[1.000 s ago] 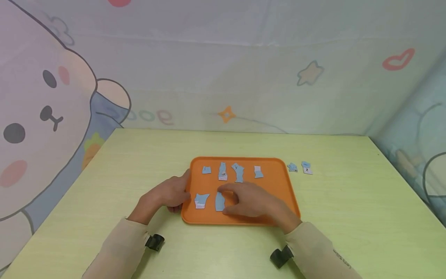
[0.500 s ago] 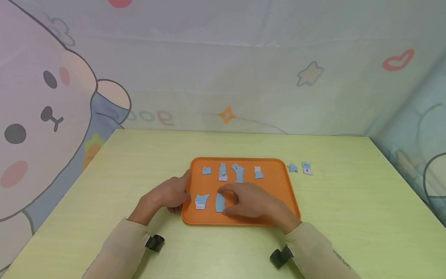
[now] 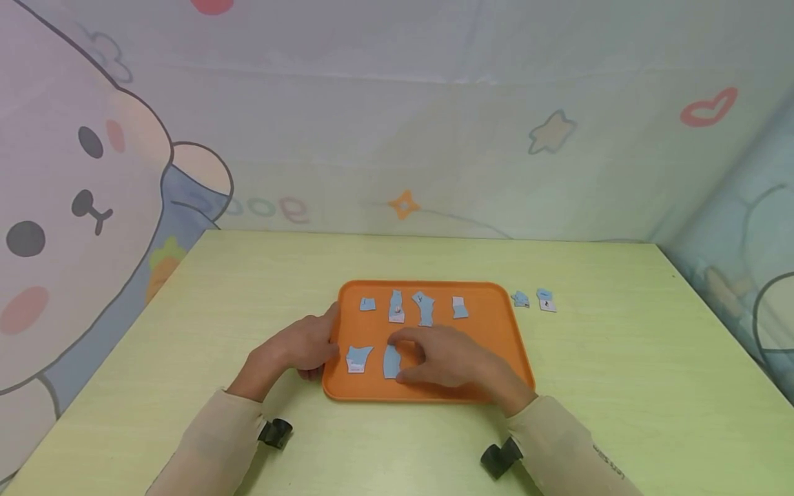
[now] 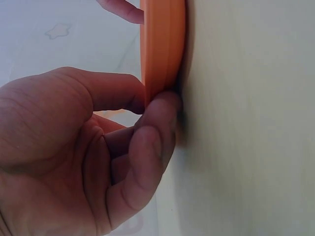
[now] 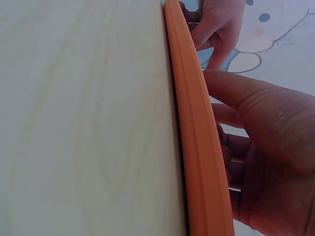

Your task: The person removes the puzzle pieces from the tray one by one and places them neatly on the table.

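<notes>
In the head view, my left hand [image 3: 308, 342] holds the left rim of an orange tray [image 3: 428, 393]. The left wrist view shows its thumb on the rim and curled fingers at the outer side. My right hand [image 3: 443, 355] is over the tray's middle, with thumb and forefinger at the two ends of a light blue puzzle piece [image 3: 391, 362] lying in the front row. Left of that piece lies a blue and white puzzle piece [image 3: 358, 359]. The tray rim hides the right fingertips in the right wrist view.
Several more pieces form a back row on the tray, among them a small blue piece [image 3: 368, 304] and a forked piece [image 3: 424, 308]. Right of the tray, loose pieces [image 3: 521, 299] and a marked pair [image 3: 546, 300] lie on the table [image 3: 620, 358]. A printed curtain [image 3: 347, 124] hangs behind.
</notes>
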{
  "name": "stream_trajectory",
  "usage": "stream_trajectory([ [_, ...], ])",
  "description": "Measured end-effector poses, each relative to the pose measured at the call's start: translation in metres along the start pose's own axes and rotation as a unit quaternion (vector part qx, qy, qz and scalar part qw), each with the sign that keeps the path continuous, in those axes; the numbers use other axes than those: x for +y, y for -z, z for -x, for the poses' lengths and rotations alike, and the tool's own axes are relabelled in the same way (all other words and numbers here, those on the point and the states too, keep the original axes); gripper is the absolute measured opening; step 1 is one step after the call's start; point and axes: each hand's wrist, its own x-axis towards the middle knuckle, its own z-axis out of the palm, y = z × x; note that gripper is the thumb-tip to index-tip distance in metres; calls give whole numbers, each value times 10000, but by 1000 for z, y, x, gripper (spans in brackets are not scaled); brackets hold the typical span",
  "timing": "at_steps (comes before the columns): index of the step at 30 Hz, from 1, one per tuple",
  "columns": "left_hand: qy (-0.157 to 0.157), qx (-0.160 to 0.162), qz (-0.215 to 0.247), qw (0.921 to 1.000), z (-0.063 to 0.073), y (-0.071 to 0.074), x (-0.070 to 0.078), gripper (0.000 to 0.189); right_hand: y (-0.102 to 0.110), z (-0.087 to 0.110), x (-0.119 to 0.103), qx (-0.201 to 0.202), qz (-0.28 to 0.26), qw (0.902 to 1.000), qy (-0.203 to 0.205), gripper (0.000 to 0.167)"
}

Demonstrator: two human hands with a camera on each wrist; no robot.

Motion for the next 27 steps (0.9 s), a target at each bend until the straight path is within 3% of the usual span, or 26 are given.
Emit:
stream_trajectory([
  [13,63,9,-63,10000,1,-1,1,72,-1,-2,1,-38,-184,9998,54,52],
  [27,74,91,-62,9999,0,-2,1,59,-3,-4,2,-54,-502,9987,55,55],
])
